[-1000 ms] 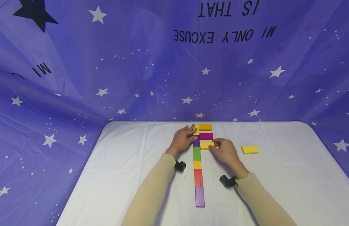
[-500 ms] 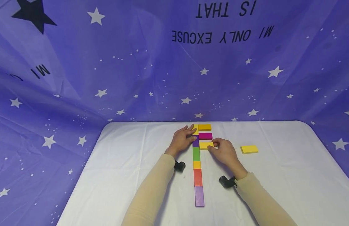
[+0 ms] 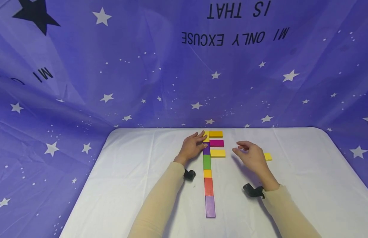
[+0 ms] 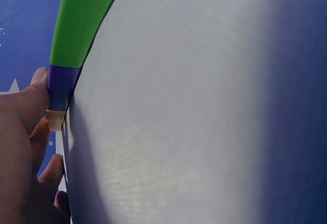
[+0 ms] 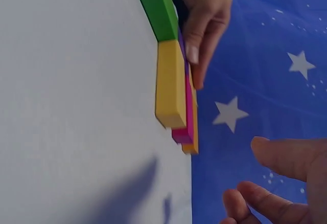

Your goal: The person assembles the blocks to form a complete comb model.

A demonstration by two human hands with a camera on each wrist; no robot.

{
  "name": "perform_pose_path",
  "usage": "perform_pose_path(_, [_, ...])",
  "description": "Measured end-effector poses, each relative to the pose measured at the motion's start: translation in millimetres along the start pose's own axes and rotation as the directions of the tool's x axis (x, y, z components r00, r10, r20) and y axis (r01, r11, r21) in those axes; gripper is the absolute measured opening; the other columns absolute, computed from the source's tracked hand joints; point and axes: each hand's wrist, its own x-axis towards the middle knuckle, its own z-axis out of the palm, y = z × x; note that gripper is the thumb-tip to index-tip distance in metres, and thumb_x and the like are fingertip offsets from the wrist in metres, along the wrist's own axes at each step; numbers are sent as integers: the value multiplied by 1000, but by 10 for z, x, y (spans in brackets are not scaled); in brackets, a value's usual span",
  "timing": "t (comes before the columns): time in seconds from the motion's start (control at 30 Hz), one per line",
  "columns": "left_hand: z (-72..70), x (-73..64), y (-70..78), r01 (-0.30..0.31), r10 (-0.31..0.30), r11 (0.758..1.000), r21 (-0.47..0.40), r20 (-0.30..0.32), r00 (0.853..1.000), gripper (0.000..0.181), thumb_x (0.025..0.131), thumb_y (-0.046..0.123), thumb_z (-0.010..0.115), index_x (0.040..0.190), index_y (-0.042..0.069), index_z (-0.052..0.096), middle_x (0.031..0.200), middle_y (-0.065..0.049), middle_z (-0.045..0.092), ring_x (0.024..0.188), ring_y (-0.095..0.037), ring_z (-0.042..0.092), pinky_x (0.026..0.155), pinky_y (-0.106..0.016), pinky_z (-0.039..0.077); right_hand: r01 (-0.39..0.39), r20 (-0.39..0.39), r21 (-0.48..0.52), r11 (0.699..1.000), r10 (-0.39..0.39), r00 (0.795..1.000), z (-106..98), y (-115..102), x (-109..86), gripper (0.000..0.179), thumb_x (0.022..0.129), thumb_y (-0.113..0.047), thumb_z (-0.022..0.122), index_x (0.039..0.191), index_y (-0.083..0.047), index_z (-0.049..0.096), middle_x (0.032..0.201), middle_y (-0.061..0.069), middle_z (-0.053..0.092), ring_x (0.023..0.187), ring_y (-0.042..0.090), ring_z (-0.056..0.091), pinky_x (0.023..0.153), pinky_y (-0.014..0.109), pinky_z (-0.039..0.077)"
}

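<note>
A column of flat blocks runs toward me in the head view: yellow, purple, green, orange, red and lilac. My left hand rests its fingers on the yellow block and its thumb on the purple one. Three blocks stick out rightward from the column's far part: an amber block, a magenta block and a yellow block. To their right hovers my right hand, thumb and fingers apart, holding nothing.
Another yellow block lies on the white tablecloth, partly hidden behind the right hand. A purple-blue starry curtain rises behind the table's far edge and at the left side.
My right hand has let go of the nearest side yellow block and moved right, now partly covering the loose yellow block. The left hand has stayed in place.
</note>
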Motion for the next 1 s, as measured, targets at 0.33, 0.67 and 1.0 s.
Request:
perform_pose_path(0.33, [-1,-13,9,-19,19,1000,14,-9,1000,45,99,30,63,141,14,59,155,2,44,146,-27,36,121,-45,26,30,-82,-34,999,-33,996,-265,150,-81,45,93,-34,72,124,-2,68,110,17,72,106,37,62,83,45,46])
perform_pose_path(0.67, [-5,-5,11,5,-5,1000,11,1,1000,46,99,32,63,142,17,58,156,5,42,148,-24,34,122,-44,24,19,-139,-30,999,-24,990,-433,405,-125,50,93,-36,72,129,-2,65,117,20,70,109,38,61,80,41,44])
perform_pose_path(1.0, [-11,0,23,7,-7,1000,3,3,1000,46,99,31,63,142,16,58,156,5,42,147,-25,34,121,-46,25,-52,-161,5,999,52,986,-565,702,-206,61,92,-41,72,138,-2,58,127,22,64,112,37,55,77,38,40])
